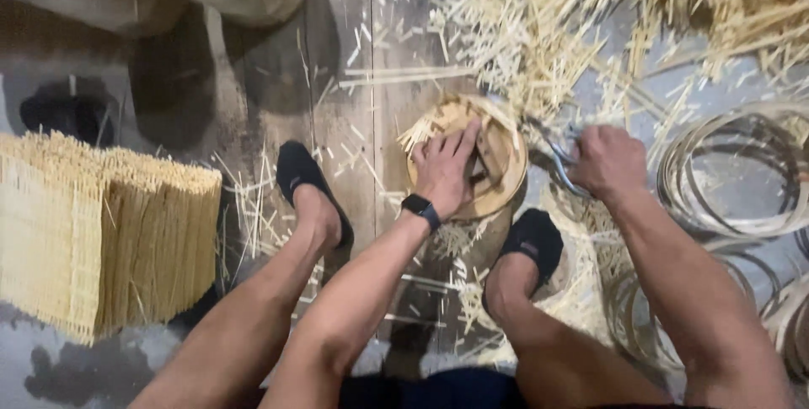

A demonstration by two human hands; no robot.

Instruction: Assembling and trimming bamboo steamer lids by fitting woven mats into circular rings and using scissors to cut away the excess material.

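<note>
Left hand [445, 169] is pinning bamboo strips [438, 122] on block [497, 198]; right hand [608, 160] is gripping blade [560, 165]; I'm keeping fingers clear.

head view, steeply downward, close overhead
</note>
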